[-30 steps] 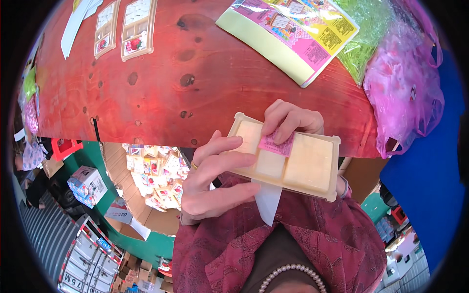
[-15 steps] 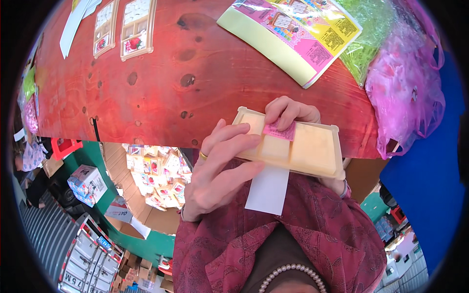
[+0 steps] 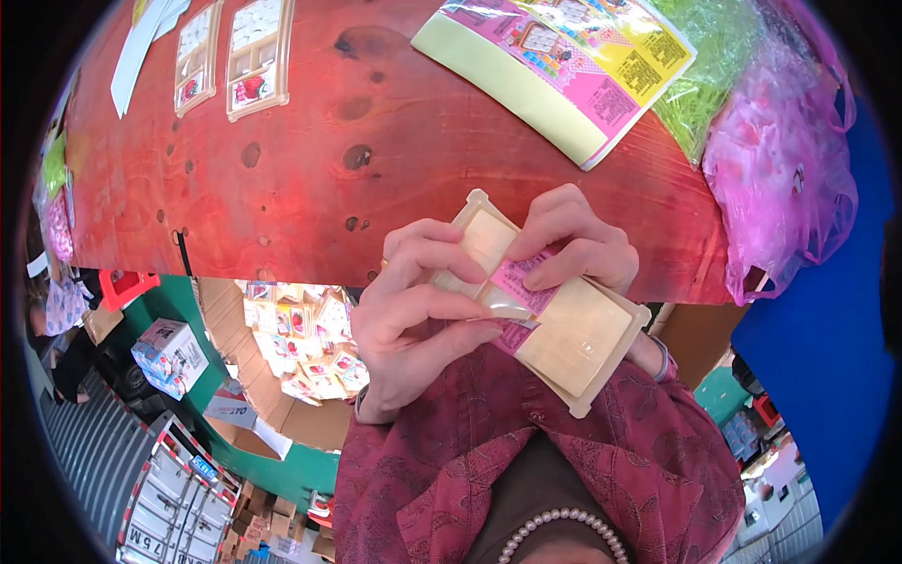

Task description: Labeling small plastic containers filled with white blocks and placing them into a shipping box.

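Note:
A shallow cream plastic box [image 3: 584, 340] is held up slantwise in front of my chest, over the table's near edge. A pink printed label [image 3: 522, 279] lies across its middle, and more pink shows at the lower edge. My right hand [image 3: 581, 242] grips the box from the far side, thumb and fingertips pressing on the label. My left hand [image 3: 413, 315] closes on the box's left part, its thumb and forefinger pinched beside the label at the lower edge. Whatever lies under the fingertips is hidden.
Two similar boxes [image 3: 258, 56] lie at the table's far left, beside white paper strips [image 3: 141, 56]. Printed label sheets [image 3: 564, 70] and a pink plastic bag [image 3: 780, 179] are at the far right. Below the table's left edge stands a carton [image 3: 282, 414] of small packs.
The box has turned clockwise. The label's white strip no longer hangs below it, and pink shows at that edge instead. My left fingers, loosely spread before, are now pinched.

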Action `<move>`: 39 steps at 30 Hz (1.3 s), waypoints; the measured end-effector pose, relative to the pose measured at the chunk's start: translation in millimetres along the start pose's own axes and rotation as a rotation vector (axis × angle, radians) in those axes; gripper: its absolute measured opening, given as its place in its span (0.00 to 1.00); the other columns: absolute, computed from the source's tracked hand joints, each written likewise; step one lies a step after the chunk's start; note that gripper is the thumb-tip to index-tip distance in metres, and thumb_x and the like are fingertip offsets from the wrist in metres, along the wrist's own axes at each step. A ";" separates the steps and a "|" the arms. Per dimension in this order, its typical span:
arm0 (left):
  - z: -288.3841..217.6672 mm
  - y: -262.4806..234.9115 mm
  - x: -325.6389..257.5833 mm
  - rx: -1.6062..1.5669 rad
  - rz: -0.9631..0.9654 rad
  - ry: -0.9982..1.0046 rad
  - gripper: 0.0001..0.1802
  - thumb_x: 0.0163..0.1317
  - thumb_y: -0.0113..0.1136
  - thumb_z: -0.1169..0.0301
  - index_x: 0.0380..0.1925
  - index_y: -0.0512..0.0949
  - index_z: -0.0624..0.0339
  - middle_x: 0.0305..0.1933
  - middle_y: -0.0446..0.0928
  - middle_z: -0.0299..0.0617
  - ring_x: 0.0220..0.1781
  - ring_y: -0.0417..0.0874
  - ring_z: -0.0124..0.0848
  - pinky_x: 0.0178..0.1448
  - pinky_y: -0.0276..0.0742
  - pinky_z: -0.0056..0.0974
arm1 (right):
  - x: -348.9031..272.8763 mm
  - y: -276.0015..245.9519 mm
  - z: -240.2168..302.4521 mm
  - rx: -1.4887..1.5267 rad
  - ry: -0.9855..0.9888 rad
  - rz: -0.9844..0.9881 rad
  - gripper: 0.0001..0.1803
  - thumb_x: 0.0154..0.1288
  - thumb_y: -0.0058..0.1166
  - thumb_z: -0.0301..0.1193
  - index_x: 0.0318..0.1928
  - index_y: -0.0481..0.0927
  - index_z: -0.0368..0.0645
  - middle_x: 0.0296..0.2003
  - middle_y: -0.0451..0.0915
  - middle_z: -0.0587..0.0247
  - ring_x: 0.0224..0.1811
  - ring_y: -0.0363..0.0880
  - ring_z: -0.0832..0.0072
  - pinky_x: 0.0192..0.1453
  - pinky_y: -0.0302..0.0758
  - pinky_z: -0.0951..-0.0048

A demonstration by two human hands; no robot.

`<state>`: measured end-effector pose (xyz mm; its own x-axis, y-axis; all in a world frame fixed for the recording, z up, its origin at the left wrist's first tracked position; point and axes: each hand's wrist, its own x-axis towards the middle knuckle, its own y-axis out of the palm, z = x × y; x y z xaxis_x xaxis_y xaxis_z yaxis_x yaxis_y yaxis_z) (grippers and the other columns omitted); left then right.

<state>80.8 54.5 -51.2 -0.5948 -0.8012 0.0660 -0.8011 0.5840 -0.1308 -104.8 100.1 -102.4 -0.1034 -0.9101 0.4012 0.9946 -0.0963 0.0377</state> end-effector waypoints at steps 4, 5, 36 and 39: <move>4.0 10.1 -4.6 -0.056 -0.096 -0.103 0.09 0.41 0.68 0.73 0.25 0.81 0.63 0.45 0.74 0.48 0.61 0.65 0.48 0.63 0.60 0.52 | 1.1 -2.1 3.4 -0.133 -0.027 0.011 0.11 0.44 0.66 0.35 0.24 0.79 0.43 0.33 0.81 0.60 0.34 0.70 0.68 0.36 0.67 0.70; 4.1 11.5 -4.9 -0.019 -0.129 -0.106 0.08 0.43 0.68 0.73 0.25 0.80 0.63 0.47 0.73 0.49 0.62 0.64 0.48 0.64 0.60 0.53 | 1.3 -1.9 4.8 -0.132 -0.027 0.010 0.11 0.44 0.66 0.35 0.24 0.79 0.43 0.33 0.81 0.60 0.34 0.70 0.68 0.36 0.67 0.70; 15.5 24.9 -5.5 0.119 -0.318 0.044 0.08 0.45 0.64 0.78 0.29 0.83 0.64 0.49 0.73 0.51 0.59 0.70 0.49 0.61 0.65 0.49 | 0.5 9.7 -0.8 -0.213 -0.065 -0.093 0.10 0.38 0.66 0.32 0.21 0.78 0.44 0.31 0.81 0.60 0.32 0.70 0.69 0.33 0.68 0.74; 17.3 23.7 -0.3 0.160 -0.282 0.078 0.14 0.41 0.68 0.79 0.33 0.84 0.63 0.49 0.73 0.50 0.56 0.71 0.48 0.57 0.70 0.45 | -0.7 8.1 -3.3 -0.223 -0.100 -0.075 0.09 0.38 0.66 0.31 0.21 0.79 0.44 0.31 0.81 0.60 0.32 0.70 0.69 0.32 0.68 0.74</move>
<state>63.1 66.3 -71.4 -0.3593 -0.9123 0.1965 -0.9181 0.3078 -0.2499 -96.6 98.6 -105.3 -0.1646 -0.8539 0.4937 0.9576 -0.2584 -0.1277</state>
